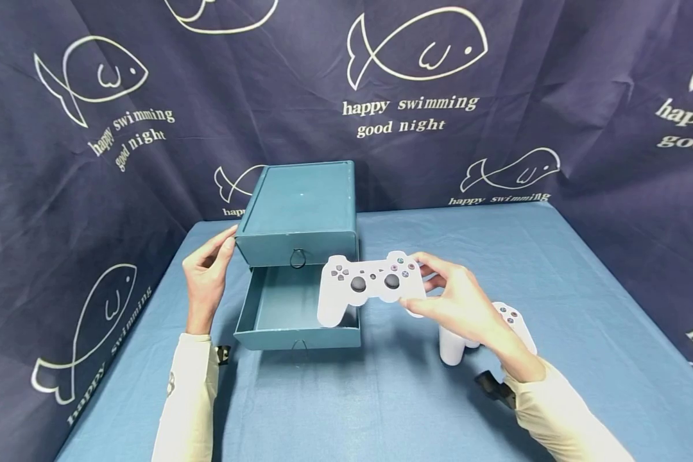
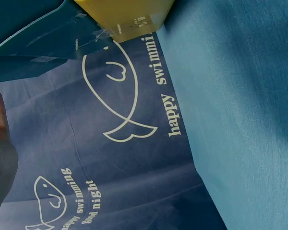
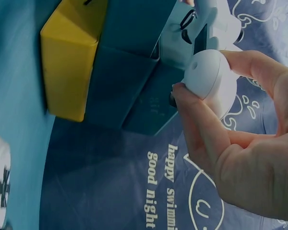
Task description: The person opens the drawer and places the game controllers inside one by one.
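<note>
My right hand (image 1: 453,298) grips a white game controller (image 1: 337,298) by one handle, thumb and fingers around it. The controller is held up in front of a teal drawer unit (image 1: 300,199), overlapping its pulled-out lower drawer (image 1: 265,339). The visible part of that drawer's floor is bare. The upper drawer (image 1: 277,250) is closed and has a ring pull. My left hand (image 1: 205,276) touches the unit's upper left front corner with extended fingers. Another white controller (image 1: 516,324) lies on the table at the right, partly hidden by my right wrist.
A yellow box-shaped part (image 3: 67,72) sits beneath the teal drawers in both wrist views. Blue cloth (image 1: 554,276) covers the table. Dark curtains (image 1: 416,154) with fish drawings stand behind and at both sides.
</note>
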`<state>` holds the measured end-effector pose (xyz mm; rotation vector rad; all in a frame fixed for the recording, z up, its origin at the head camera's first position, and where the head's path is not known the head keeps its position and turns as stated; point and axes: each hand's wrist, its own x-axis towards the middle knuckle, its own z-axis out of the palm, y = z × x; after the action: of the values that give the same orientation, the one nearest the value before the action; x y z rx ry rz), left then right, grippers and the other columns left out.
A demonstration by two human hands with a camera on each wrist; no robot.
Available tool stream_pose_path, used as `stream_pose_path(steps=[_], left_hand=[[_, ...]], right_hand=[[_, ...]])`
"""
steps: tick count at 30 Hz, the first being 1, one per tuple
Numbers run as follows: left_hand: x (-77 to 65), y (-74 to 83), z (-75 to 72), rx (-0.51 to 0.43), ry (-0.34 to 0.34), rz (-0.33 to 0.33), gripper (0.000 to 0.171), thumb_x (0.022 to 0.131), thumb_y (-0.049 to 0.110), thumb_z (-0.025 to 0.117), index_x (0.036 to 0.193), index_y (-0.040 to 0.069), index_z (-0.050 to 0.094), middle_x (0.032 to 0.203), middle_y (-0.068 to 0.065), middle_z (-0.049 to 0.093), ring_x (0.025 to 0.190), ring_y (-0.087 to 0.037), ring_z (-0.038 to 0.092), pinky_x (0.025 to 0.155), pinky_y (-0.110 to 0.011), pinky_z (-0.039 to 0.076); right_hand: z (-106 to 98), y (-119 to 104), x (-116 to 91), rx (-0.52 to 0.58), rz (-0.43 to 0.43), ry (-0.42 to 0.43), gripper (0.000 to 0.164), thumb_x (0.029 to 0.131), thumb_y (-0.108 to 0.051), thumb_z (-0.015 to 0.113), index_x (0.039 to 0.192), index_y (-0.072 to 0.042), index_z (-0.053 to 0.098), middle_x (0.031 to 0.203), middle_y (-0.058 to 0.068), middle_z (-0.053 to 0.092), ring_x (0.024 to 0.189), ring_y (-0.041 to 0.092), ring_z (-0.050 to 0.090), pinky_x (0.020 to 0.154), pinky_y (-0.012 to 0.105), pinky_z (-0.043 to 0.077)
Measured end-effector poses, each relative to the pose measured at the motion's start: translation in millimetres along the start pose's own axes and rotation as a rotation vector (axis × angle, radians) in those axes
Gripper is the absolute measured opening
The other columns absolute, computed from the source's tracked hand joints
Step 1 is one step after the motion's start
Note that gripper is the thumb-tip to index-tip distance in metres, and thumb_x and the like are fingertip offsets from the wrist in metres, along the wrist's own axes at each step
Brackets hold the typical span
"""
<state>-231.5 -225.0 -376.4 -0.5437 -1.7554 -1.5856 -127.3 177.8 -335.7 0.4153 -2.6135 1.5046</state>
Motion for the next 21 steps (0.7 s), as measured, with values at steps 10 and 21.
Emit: stream_pose_path(steps=[10,21], left_hand=[[-0.1,0.6,0.4,-0.006,0.004,0.005,0.024,0.098,-0.005,0.067,0.121,-0.009,0.072,0.100,0.003,0.078,0.074,-0.004,0.059,0.067,-0.019,0.041],[-0.4,2.2,-0.1,0.003,-0.001,-0.004,0.024,0.098,-0.003,0.067,0.122,-0.006,0.073,0.102,0.002,0.078,0.075,-0.007,0.061,0.069,-0.020,0.043]], right_hand=[[16.6,-8.8,10.2,-0.017,-0.010,-0.027,0.054,0.079,-0.014,0.084,0.130,-0.011,0.067,0.108,0.005,0.069,0.086,0.020,0.068,0.069,0.035,0.054],[26.4,-14.6,19.2,-0.049,-0.007,-0.061,0.059,0.078,-0.016,0.082,0.134,-0.006,0.065,0.110,0.008,0.070,0.086,0.022,0.067,0.073,0.038,0.054]])
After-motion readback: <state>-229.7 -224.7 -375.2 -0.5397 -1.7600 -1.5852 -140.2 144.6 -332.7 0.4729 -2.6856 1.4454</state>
